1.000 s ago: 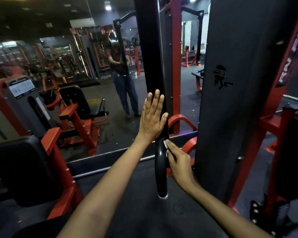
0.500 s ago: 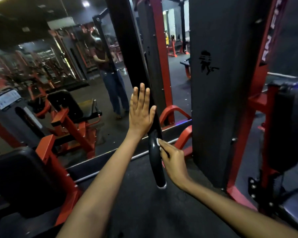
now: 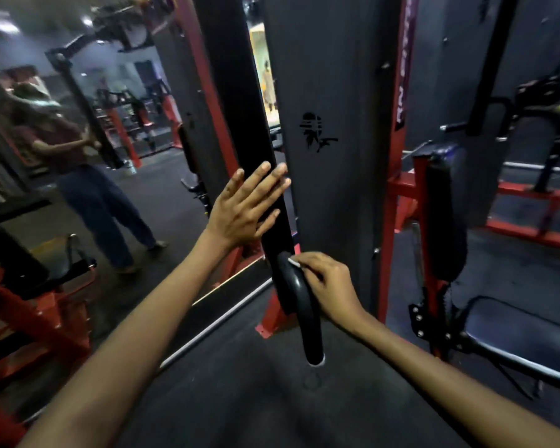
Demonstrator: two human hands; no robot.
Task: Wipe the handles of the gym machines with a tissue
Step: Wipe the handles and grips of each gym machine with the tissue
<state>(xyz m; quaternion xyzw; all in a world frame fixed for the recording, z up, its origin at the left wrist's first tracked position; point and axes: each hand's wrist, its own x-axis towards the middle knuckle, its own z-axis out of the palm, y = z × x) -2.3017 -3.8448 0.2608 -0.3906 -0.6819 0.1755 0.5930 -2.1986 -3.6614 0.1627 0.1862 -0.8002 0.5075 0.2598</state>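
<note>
In a dim gym of red-and-black frames, a person's left hand [image 3: 244, 205] presses flat, fingers straight and spread, against a black upright post [image 3: 240, 124] of a cable machine. Just below, the right hand [image 3: 328, 286] curls its fingers around a small white tissue [image 3: 294, 262], holding it against the top of the curved black handle [image 3: 301, 305] hanging at the post's foot. Dark rubber flooring [image 3: 240, 383] runs to a wall mirror [image 3: 94, 156] at left; a grey weight-stack shroud [image 3: 333, 108] rises behind.
</note>
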